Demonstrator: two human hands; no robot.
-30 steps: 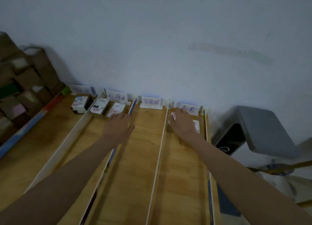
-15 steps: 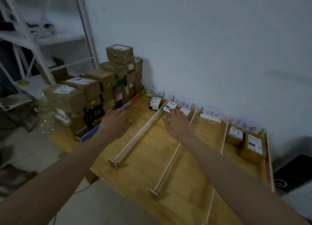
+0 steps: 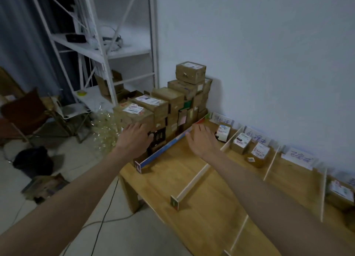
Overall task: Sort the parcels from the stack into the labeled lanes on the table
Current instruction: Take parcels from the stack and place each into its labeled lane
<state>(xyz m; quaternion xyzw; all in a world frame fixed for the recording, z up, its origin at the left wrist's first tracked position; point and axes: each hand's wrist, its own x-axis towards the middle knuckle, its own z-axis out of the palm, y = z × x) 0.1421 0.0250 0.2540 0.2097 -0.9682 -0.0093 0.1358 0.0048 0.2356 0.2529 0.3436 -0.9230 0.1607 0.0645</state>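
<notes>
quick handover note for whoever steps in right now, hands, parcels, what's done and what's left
Left hand: open, empty, reaching at the stack of brown cardboard parcels left of the table.
Right hand: open, empty, above the wooden table edge.
Done: one white-labelled box in the leftmost lane, two brown labelled boxes in the second, one parcel in the far-right lane.
Left: most of the stack; third lane holds nothing visible.

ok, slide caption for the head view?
Both open hands, left and right, reach toward the parcel stack beside the lane table.
</notes>
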